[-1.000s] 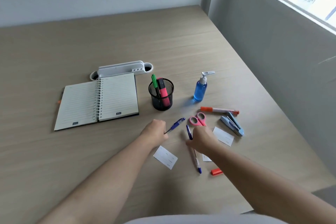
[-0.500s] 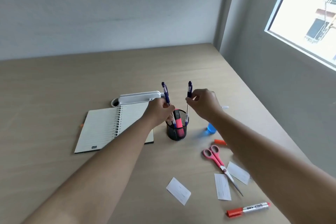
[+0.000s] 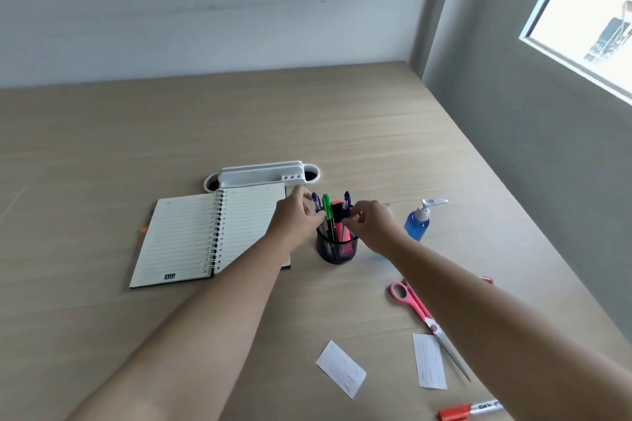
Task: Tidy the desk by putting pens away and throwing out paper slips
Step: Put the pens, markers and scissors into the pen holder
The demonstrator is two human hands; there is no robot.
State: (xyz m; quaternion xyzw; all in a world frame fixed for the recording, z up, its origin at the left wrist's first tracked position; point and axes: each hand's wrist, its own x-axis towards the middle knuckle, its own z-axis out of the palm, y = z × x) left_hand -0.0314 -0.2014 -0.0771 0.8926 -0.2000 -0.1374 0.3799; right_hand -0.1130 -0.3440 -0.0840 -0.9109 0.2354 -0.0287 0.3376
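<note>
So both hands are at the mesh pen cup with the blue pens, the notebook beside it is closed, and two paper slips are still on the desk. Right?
Not quite: the notebook lies open, its lined pages showing, in the head view. The rest holds: the left hand and right hand are at the mesh pen cup with the blue pens, and two paper slips remain on the desk.
</note>
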